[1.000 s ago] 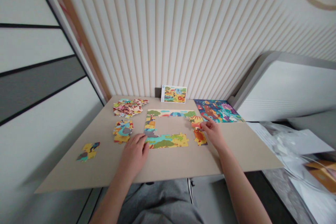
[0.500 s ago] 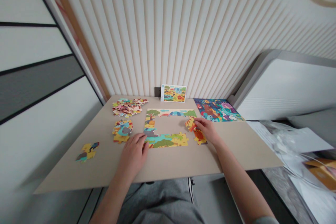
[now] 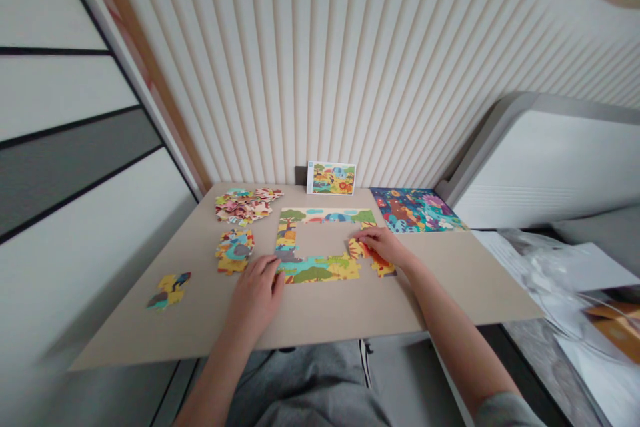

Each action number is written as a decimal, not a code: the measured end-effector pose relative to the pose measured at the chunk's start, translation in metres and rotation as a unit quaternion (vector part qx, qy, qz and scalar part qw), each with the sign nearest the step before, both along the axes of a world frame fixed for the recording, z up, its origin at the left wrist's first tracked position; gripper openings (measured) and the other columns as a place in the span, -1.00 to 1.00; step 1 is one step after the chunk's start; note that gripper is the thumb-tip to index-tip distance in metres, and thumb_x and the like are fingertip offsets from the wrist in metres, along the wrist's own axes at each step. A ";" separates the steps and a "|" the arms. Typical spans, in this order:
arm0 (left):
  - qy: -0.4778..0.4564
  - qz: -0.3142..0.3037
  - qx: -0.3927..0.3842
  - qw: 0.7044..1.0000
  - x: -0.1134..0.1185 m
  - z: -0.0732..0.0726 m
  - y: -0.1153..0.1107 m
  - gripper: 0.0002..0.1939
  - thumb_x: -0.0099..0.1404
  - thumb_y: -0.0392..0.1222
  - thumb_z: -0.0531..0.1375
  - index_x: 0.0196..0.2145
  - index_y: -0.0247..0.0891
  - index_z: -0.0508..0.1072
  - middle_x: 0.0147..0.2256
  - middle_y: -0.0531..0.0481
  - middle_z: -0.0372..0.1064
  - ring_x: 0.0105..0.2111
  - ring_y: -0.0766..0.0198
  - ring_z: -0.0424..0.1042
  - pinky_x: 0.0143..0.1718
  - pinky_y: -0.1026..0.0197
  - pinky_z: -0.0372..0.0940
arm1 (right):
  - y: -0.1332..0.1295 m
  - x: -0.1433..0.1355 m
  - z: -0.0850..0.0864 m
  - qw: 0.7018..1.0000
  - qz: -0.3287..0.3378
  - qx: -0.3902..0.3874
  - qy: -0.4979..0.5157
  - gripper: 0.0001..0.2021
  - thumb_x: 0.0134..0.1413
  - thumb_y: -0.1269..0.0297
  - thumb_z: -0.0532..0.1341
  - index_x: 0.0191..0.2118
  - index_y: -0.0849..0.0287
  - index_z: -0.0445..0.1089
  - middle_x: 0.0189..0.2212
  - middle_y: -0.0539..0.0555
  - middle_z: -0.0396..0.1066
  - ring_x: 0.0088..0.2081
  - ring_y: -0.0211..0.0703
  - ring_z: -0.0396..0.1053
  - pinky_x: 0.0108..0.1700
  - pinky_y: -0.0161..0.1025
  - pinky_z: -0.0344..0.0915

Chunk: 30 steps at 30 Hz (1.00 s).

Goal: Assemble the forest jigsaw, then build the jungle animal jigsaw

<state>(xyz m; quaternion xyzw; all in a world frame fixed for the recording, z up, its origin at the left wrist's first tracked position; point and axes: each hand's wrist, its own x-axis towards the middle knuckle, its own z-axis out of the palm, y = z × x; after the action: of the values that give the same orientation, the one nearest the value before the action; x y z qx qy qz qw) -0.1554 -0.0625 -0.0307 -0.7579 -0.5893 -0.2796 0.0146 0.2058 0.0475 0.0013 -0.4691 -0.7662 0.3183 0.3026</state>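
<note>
A partly joined jigsaw puzzle (image 3: 313,272) lies on the table as a border around a bare middle. My left hand (image 3: 256,290) rests palm down at its lower left corner, fingers laid out and touching the edge. At the puzzle's right side, my right hand (image 3: 387,245) pinches a yellow and orange puzzle piece (image 3: 355,249), close to the inner edge of the border. Beneath and beside that hand are orange and yellow joined pieces (image 3: 383,267), partly covered by the fingers.
Left of the puzzle lie a heap of loose pieces (image 3: 243,207), a smaller stack (image 3: 235,250) and a few pieces (image 3: 169,290) near the table's left edge. A picture card (image 3: 331,178) leans on the wall. A dark blue finished puzzle (image 3: 417,210) lies back right.
My right hand has moved slightly left and down with the puzzle piece, which is now nearer the border's lower right part. The left hand has stayed in place.
</note>
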 end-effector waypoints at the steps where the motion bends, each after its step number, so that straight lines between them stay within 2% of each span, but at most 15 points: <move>1: 0.003 0.000 -0.001 1.000 0.000 0.001 0.000 -0.69 0.43 -0.15 0.05 0.02 -0.24 0.48 0.02 -0.20 0.43 0.03 0.00 0.40 0.16 -0.11 0.30 | -0.001 0.001 0.001 1.000 -0.005 0.007 0.000 -0.72 0.20 0.12 0.19 -0.10 0.02 0.62 -0.17 0.05 0.61 -0.17 -0.04 0.51 -0.04 -0.10 0.39; 4: 0.006 0.001 -0.001 1.000 0.001 0.002 -0.001 -0.68 0.44 -0.15 0.05 0.02 -0.26 0.47 0.03 -0.20 0.42 0.04 -0.01 0.40 0.16 -0.11 0.29 | -0.004 0.008 0.002 0.997 -0.063 0.050 0.017 -0.72 0.22 0.11 0.18 -0.09 0.01 0.60 -0.11 0.08 0.59 -0.13 -0.02 0.49 -0.02 -0.08 0.37; 8: 0.005 0.000 0.001 1.000 0.000 0.001 0.000 -0.69 0.43 -0.16 0.06 0.01 -0.24 0.48 0.01 -0.20 0.43 0.04 -0.02 0.40 0.16 -0.10 0.29 | -0.011 0.026 0.001 0.982 -0.169 0.083 0.036 -0.69 0.23 0.06 0.16 -0.12 0.03 0.60 -0.19 0.12 0.58 -0.22 -0.02 0.46 -0.09 -0.04 0.39; 10: 0.003 -0.001 0.002 1.000 0.000 0.001 0.000 -0.69 0.42 -0.15 0.06 0.01 -0.24 0.48 0.02 -0.20 0.43 0.05 -0.03 0.39 0.16 -0.11 0.29 | -0.016 0.033 -0.001 0.976 -0.198 0.082 0.030 -0.69 0.21 0.03 0.17 -0.14 0.04 0.60 -0.21 0.13 0.58 -0.25 -0.01 0.45 -0.10 -0.01 0.39; 12: -0.001 -0.002 0.001 1.000 0.000 0.001 0.000 -0.69 0.42 -0.15 0.06 0.01 -0.25 0.48 0.03 -0.20 0.43 0.05 -0.03 0.39 0.16 -0.12 0.29 | -0.021 0.035 -0.002 0.978 -0.188 0.088 0.017 -0.69 0.20 0.02 0.20 -0.14 0.03 0.60 -0.20 0.13 0.58 -0.20 0.02 0.45 -0.04 0.04 0.37; 18: -0.006 -0.003 0.001 1.000 -0.001 0.000 0.001 -0.69 0.42 -0.14 0.07 0.01 -0.23 0.49 0.02 -0.20 0.43 0.03 -0.02 0.40 0.14 -0.12 0.31 | -0.033 0.019 -0.002 0.993 -0.049 0.083 -0.070 -0.65 0.14 0.00 0.32 -0.01 0.01 0.59 -0.04 0.18 0.50 0.01 0.11 0.40 0.16 0.09 0.26; 23: -0.008 0.000 0.003 1.000 -0.001 -0.002 0.001 -0.69 0.41 -0.15 0.07 0.01 -0.22 0.49 0.02 -0.19 0.43 0.03 -0.02 0.40 0.15 -0.11 0.31 | -0.034 0.011 -0.005 0.986 -0.047 0.084 -0.140 -0.57 0.09 -0.03 0.37 0.04 0.00 0.56 0.02 0.20 0.44 0.08 0.14 0.35 0.21 0.09 0.20; 30: 0.003 -0.002 0.001 1.000 -0.001 -0.003 0.002 -0.69 0.43 -0.15 0.06 0.03 -0.23 0.47 0.03 -0.20 0.42 0.04 -0.02 0.39 0.15 -0.11 0.30 | -0.039 0.007 0.001 0.988 -0.048 0.076 -0.129 -0.59 0.09 0.01 0.37 0.06 -0.02 0.54 -0.02 0.17 0.49 0.06 0.13 0.38 0.19 0.08 0.22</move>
<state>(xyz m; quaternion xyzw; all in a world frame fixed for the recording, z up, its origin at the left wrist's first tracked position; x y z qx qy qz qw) -0.1566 -0.0609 -0.0333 -0.7596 -0.5877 -0.2782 0.0170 0.2130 0.0085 0.0024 -0.5180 -0.7976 0.1810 0.2504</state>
